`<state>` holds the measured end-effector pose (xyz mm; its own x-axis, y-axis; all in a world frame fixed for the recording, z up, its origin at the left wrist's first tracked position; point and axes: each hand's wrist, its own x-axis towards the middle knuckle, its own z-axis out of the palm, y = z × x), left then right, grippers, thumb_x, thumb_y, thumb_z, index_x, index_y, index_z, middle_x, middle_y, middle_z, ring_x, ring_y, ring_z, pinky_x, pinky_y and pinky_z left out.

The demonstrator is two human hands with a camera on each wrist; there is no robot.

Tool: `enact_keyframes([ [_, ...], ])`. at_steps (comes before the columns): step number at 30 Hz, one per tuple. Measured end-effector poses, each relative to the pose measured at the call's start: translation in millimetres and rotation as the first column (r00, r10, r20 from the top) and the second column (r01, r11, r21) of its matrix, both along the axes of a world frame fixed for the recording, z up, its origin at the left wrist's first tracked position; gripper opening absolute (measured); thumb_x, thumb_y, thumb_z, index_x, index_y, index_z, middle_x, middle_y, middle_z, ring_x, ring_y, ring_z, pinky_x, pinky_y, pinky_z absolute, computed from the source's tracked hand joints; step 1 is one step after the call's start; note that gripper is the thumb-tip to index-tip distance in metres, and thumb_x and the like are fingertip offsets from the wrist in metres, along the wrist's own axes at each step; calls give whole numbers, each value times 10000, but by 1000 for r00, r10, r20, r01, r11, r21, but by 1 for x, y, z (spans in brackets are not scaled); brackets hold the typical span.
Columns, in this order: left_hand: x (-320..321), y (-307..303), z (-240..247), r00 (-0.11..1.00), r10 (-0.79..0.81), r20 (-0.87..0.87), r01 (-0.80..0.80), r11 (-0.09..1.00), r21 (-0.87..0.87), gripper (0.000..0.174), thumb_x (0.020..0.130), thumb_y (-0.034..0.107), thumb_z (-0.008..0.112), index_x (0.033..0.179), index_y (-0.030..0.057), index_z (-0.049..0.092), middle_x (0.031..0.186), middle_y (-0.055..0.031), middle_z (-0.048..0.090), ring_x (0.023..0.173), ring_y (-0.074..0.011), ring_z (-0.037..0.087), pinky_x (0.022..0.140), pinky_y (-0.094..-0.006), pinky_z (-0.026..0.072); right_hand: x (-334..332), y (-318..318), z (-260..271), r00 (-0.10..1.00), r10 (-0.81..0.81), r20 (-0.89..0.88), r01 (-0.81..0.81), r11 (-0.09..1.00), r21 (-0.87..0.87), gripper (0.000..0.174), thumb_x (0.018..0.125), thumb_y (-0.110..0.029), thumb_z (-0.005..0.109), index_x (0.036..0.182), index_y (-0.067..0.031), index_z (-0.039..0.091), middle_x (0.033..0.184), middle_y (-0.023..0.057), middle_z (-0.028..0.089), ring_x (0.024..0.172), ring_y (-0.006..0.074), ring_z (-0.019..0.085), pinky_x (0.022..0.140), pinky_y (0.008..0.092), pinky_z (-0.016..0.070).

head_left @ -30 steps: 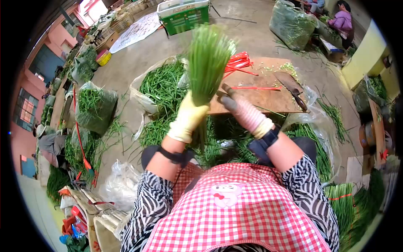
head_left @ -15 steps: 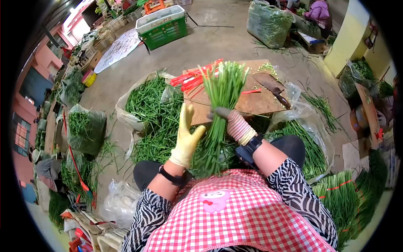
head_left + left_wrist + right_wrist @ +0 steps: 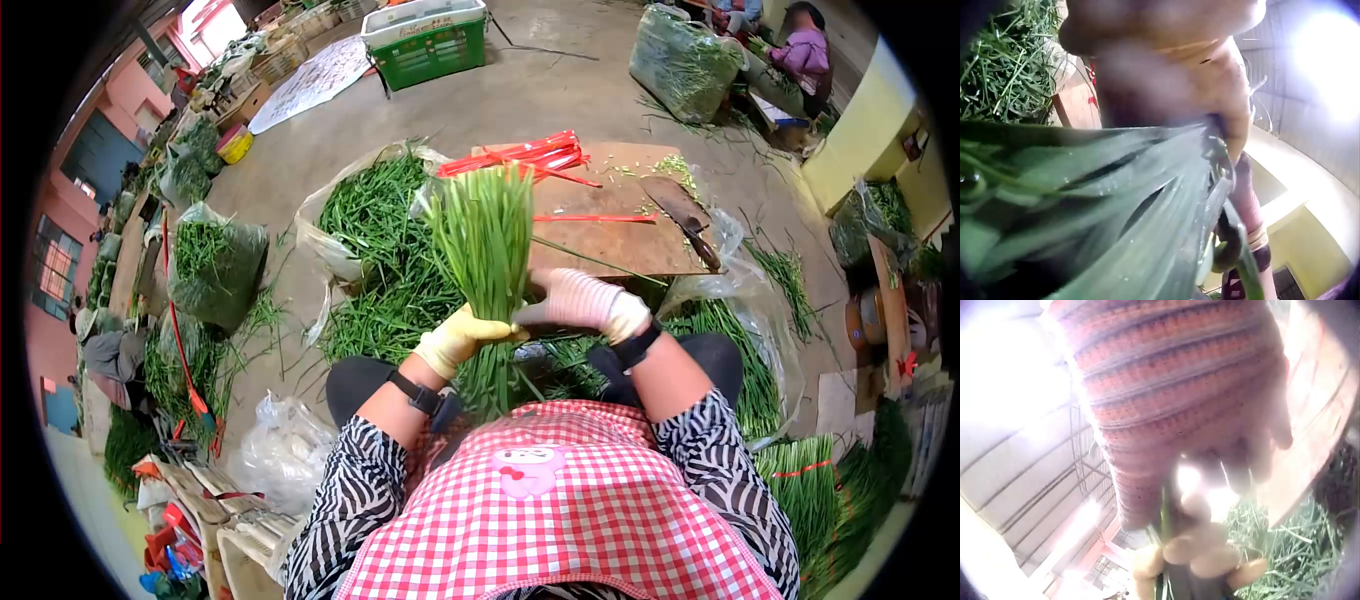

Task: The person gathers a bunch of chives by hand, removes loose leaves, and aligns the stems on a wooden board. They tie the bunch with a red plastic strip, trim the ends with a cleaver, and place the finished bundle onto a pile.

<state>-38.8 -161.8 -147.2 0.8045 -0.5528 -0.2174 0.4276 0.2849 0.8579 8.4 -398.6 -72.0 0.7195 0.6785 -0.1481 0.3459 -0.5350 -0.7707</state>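
A thick bundle of green stalks (image 3: 485, 235) stands upright before the apron, cut ends up and leaves hanging below. My left hand (image 3: 460, 338), in a yellow glove, grips it low down; its curled fingers (image 3: 1204, 553) show in the right wrist view. Against the bundle's right side is my right hand (image 3: 585, 300) in a striped glove, thumb close to the left fingertips, its other fingers partly hidden. A gap shows between its thumb and fingers in the right wrist view. Leaves (image 3: 1129, 200) fill much of the left wrist view.
Behind the bundle is a wooden board (image 3: 625, 245) with red ties (image 3: 545, 153) and a knife (image 3: 680, 205). Loose greens (image 3: 370, 215) lie left, more in a plastic bag (image 3: 770, 345) right. A green crate (image 3: 425, 50) stands farther back.
The right hand gripped the bundle half a second ago while the left was off it; now the left grips it and the right has loosened at its side. The bundle has shifted left.
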Motion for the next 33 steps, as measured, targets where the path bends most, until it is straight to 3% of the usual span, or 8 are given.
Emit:
enact_keyframes([
  [2,-3,5,8,993,119,-15,-119,993,-6,486,855,64,761,1310,-8,606,1071,-66,697,939,-219,690,903,-384,564,7,-16,6,993,-97,72,92,994,59,441,888,-381,711,1192,-63,727,1059,243,737,996,347,722,901,404,551],
  [4,8,19,-10,998,69,10,-69,997,-26,521,861,32,761,1349,-10,582,1095,-77,688,940,-200,692,855,-340,574,10,-13,16,900,-435,-41,432,875,218,467,881,-350,739,1228,-39,708,1021,233,741,931,312,739,850,393,564],
  [7,12,18,-21,991,131,36,-132,991,24,526,857,28,762,1353,4,590,1105,-65,687,932,-176,678,840,-330,563,0,15,52,851,-525,26,476,791,385,500,872,-335,761,1259,-27,681,965,216,743,890,266,749,809,380,571],
  [11,13,13,-28,994,109,33,-111,990,81,506,844,42,775,1322,21,611,1110,-44,695,959,-156,666,837,-307,542,11,44,48,778,-502,379,523,850,52,613,821,-453,793,1213,4,679,915,215,736,877,364,729,823,431,579],
  [23,7,13,-19,995,23,99,-40,984,173,599,828,17,762,1393,12,561,1202,-51,691,1115,-168,649,984,-315,496,29,45,36,853,-439,282,498,846,-190,546,856,-464,709,1110,19,707,979,254,731,952,412,710,878,469,557],
  [26,6,11,-14,997,40,67,-50,987,150,613,821,27,774,1392,7,551,1117,-30,699,1053,-187,681,952,-326,520,50,31,-6,875,-477,83,467,877,111,505,863,-440,696,1112,-1,715,982,274,722,918,420,709,855,460,564],
  [30,2,15,-10,995,57,-77,-57,998,5,677,804,60,786,1422,-10,519,1083,-38,681,1001,-230,713,932,-383,552,38,16,11,879,-428,-209,471,847,245,354,970,-282,659,1134,29,698,914,93,736,793,196,715,749,366,599],
  [33,5,21,-16,1000,-11,-23,12,1000,12,755,790,123,801,1466,-11,491,1058,-34,661,924,-211,687,871,-369,546,39,12,-1,719,-213,-661,584,700,411,320,1013,-219,609,1266,-24,639,991,104,720,836,218,711,799,414,597],
])
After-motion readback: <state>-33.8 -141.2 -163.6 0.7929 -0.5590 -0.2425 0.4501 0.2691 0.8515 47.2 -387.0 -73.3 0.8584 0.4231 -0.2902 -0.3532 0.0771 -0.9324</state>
